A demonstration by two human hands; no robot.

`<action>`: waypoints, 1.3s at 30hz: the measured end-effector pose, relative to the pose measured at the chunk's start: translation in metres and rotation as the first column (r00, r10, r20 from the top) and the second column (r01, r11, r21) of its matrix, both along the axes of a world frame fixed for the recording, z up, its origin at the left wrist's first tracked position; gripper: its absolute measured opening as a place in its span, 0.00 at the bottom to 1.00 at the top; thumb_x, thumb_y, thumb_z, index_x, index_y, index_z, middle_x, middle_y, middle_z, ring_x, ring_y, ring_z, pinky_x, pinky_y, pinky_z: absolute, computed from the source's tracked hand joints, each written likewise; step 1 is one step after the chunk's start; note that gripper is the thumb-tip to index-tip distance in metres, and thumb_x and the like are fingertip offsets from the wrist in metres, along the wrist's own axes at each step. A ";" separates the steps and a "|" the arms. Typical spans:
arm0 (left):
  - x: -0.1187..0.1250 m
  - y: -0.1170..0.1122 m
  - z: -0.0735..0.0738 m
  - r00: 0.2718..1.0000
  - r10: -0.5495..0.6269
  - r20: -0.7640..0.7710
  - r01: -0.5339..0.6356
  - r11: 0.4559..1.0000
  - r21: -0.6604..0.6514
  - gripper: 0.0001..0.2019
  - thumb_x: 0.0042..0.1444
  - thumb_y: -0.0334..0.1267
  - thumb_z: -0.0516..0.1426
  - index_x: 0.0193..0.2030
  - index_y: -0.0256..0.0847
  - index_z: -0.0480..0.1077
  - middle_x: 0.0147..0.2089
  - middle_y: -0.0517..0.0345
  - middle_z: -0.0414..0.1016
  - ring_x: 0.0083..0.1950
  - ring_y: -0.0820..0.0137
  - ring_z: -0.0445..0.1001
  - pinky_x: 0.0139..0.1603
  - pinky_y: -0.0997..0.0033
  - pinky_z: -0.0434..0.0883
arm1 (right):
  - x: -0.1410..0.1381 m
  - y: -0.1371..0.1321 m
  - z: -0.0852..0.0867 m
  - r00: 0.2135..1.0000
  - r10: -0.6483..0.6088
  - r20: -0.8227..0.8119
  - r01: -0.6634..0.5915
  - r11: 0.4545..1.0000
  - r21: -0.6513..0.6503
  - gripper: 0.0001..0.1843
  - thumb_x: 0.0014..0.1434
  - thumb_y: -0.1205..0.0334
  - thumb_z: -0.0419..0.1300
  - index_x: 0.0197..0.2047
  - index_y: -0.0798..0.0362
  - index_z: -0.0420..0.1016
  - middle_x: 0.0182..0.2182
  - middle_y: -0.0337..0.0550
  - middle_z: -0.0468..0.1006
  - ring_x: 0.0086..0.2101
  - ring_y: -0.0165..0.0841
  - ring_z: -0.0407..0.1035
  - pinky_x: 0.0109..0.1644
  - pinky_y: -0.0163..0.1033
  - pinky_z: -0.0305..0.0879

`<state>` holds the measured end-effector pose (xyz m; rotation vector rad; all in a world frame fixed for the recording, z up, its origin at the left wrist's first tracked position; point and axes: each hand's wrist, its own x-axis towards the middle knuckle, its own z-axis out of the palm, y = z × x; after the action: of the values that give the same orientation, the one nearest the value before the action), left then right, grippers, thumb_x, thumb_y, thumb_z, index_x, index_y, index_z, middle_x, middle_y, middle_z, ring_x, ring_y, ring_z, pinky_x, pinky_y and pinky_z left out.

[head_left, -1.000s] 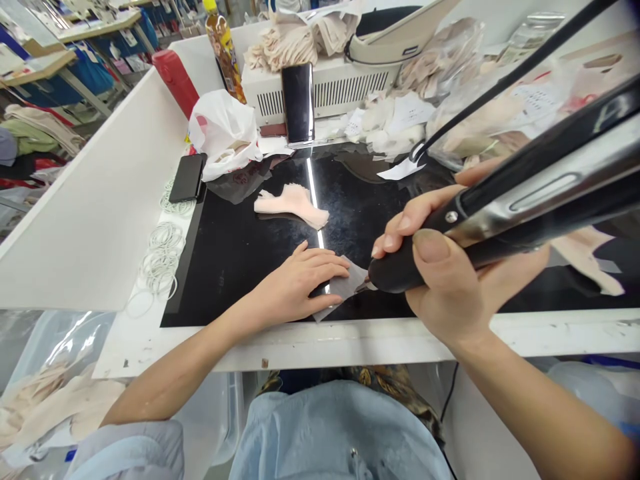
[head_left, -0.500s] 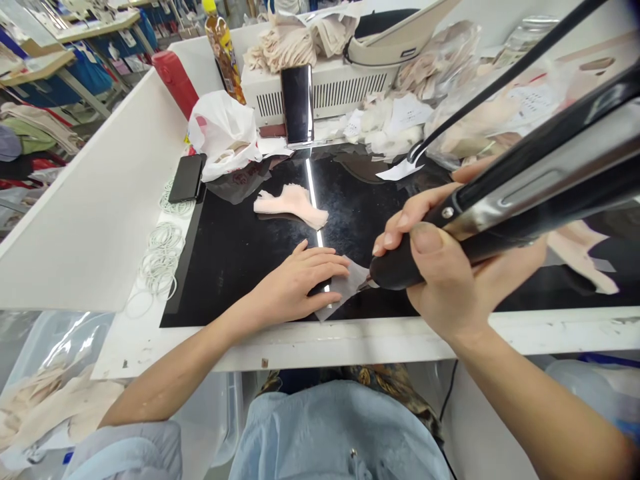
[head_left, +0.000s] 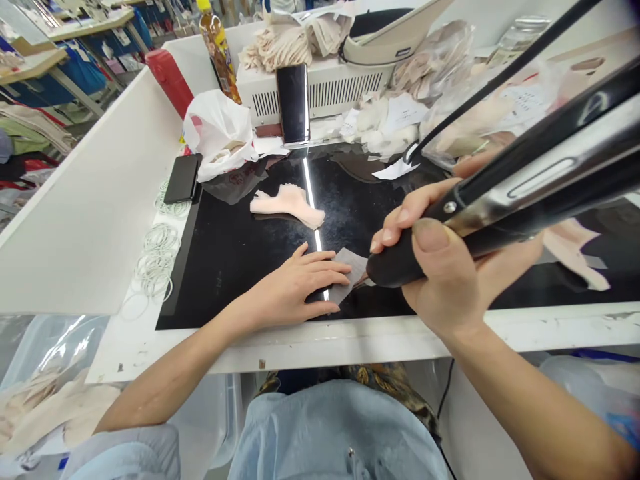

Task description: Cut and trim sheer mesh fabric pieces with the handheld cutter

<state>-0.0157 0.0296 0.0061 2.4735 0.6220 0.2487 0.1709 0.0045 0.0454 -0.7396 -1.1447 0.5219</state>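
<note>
My left hand (head_left: 300, 283) lies flat with its fingers stretched out on the glossy black tabletop (head_left: 225, 267). Its fingertips rest on a small translucent grey piece (head_left: 351, 267) of thin sheet. My right hand (head_left: 445, 267) is wrapped round a long black-and-chrome tool (head_left: 493, 207) that reaches to the upper right edge. The tool has a rounded black end; its exact kind I cannot tell. A thin metal tip (head_left: 361, 279) shows beside that end, at the right edge of the sheet piece. Beyond my left hand lies a pale pink fabric piece (head_left: 289, 205).
At left are a black phone (head_left: 183, 179), white elastic loops (head_left: 157, 260) and a white plastic bag (head_left: 220, 127). Another phone (head_left: 293, 103) leans against a vented white box (head_left: 345, 93). A black cable (head_left: 480, 90) crosses at right, above a second pink piece (head_left: 575, 250).
My left thumb and the translucent piece have shifted a little; the corner that stuck out below the thumb no longer shows. My right hand keeps its grip. The whole view has moved slightly.
</note>
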 end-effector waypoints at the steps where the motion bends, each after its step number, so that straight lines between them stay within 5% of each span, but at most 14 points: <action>1: 0.000 0.000 0.000 1.000 -0.001 0.001 0.001 1.000 0.001 0.19 0.65 0.41 0.60 0.62 0.50 0.70 0.68 0.53 0.70 0.76 0.56 0.56 0.75 0.32 0.41 | -0.001 0.000 0.000 1.000 0.000 -0.002 0.000 1.000 0.001 0.20 0.52 0.50 0.71 0.46 0.36 0.69 0.28 0.34 0.72 0.21 0.30 0.65 0.22 0.41 0.68; 8: 0.000 0.002 0.000 1.000 -0.021 -0.019 0.021 1.000 0.012 0.20 0.65 0.43 0.60 0.63 0.50 0.68 0.69 0.53 0.68 0.76 0.57 0.55 0.75 0.34 0.41 | -0.002 -0.002 -0.002 0.999 -0.001 -0.033 -0.001 0.999 -0.043 0.19 0.54 0.57 0.70 0.47 0.36 0.70 0.29 0.34 0.73 0.22 0.32 0.66 0.24 0.42 0.70; 16: 0.000 0.002 -0.001 1.000 -0.020 -0.003 0.020 1.000 0.016 0.21 0.63 0.45 0.62 0.62 0.50 0.69 0.68 0.52 0.69 0.76 0.55 0.56 0.75 0.33 0.40 | -0.009 -0.008 -0.002 0.999 0.024 -0.041 -0.024 1.000 0.000 0.20 0.52 0.49 0.71 0.47 0.34 0.73 0.28 0.34 0.71 0.21 0.31 0.65 0.24 0.42 0.70; 27: 0.000 0.005 -0.005 0.999 -0.046 0.010 0.046 0.999 -0.012 0.23 0.63 0.48 0.62 0.63 0.49 0.68 0.69 0.52 0.68 0.75 0.52 0.56 0.75 0.32 0.39 | -0.014 -0.009 -0.002 0.994 0.094 -0.060 -0.092 0.995 0.036 0.20 0.53 0.52 0.72 0.48 0.37 0.73 0.27 0.33 0.71 0.21 0.30 0.67 0.22 0.40 0.70; 34: 0.000 0.005 -0.007 1.000 -0.030 -0.009 0.030 0.999 -0.020 0.26 0.63 0.49 0.61 0.66 0.47 0.67 0.67 0.51 0.70 0.74 0.50 0.58 0.76 0.35 0.41 | -0.019 -0.015 -0.003 0.995 0.095 0.030 -0.095 0.995 0.006 0.15 0.57 0.52 0.68 0.46 0.40 0.71 0.28 0.34 0.72 0.24 0.31 0.69 0.29 0.44 0.76; 39: -0.002 0.005 -0.004 0.999 -0.050 0.015 0.049 0.998 0.030 0.22 0.61 0.50 0.63 0.59 0.47 0.72 0.65 0.51 0.72 0.72 0.53 0.62 0.76 0.40 0.43 | -0.007 -0.010 0.001 0.987 0.140 -0.074 -0.138 0.990 0.030 0.19 0.53 0.59 0.71 0.47 0.42 0.73 0.27 0.34 0.73 0.22 0.31 0.69 0.22 0.42 0.70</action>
<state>-0.0172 0.0350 0.0023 2.5098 0.5533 0.2593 0.1642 -0.0051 0.0462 -0.6164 -1.1346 0.6468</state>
